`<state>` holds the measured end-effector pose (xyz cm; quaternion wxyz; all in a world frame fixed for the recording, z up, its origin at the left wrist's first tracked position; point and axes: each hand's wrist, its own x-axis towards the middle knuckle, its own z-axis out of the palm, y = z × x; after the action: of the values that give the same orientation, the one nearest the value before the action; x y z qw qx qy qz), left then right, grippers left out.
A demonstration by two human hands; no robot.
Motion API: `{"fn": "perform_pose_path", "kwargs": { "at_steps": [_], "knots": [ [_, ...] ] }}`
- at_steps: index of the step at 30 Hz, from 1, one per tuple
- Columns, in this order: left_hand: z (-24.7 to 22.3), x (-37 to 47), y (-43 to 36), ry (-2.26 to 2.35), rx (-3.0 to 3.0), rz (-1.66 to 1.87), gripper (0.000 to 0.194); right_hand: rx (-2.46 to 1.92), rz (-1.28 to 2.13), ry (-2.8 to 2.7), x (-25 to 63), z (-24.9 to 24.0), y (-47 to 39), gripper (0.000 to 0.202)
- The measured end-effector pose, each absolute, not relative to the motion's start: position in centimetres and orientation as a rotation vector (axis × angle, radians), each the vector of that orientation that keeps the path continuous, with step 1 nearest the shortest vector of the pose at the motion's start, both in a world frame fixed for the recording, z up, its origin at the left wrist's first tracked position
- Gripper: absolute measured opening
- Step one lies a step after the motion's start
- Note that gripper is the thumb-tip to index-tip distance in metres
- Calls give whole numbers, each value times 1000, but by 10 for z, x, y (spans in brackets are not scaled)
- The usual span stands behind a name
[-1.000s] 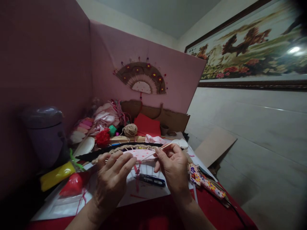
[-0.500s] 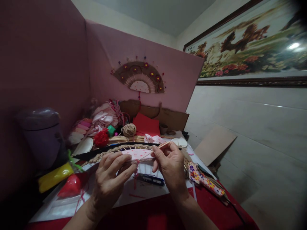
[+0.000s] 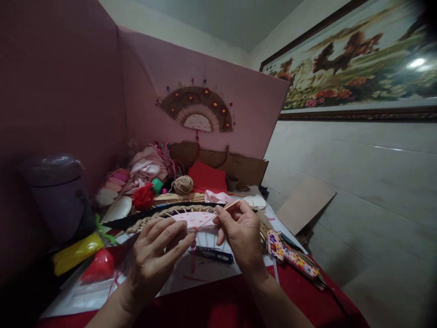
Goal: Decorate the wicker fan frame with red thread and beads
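A fan-shaped piece with a pink dotted centre, thin sticks and a braided twine edge lies in front of me. My left hand grips the lower left edge of its pink centre between thumb and fingers. Between the thumb and fingers of my right hand is a thin wooden stick, its tip touching the red cord at the bottom middle of the pink part. A red tassel hangs below that spot. Dark-handled snips lie under the hands.
A flowered glue gun lies at the right, its cable trailing off. Red and yellow packets are at the left. Behind stand a twine ball, red sheets and pink cloth. A finished fan hangs on the pink panel.
The view has shifted very slightly. Both hands keep their hold, with the stick tip still at the red cord.
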<state>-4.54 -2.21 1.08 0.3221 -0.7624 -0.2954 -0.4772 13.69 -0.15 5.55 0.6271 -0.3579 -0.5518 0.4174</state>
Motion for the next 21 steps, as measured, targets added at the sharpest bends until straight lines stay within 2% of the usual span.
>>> {"fn": "perform_pose_path", "kwargs": {
  "at_steps": [21],
  "knots": [
    [13, -48, -23, -748, -1986, -1169, 31, -934, 902, -1386, 139, 59, 3, 29]
  ]
}}
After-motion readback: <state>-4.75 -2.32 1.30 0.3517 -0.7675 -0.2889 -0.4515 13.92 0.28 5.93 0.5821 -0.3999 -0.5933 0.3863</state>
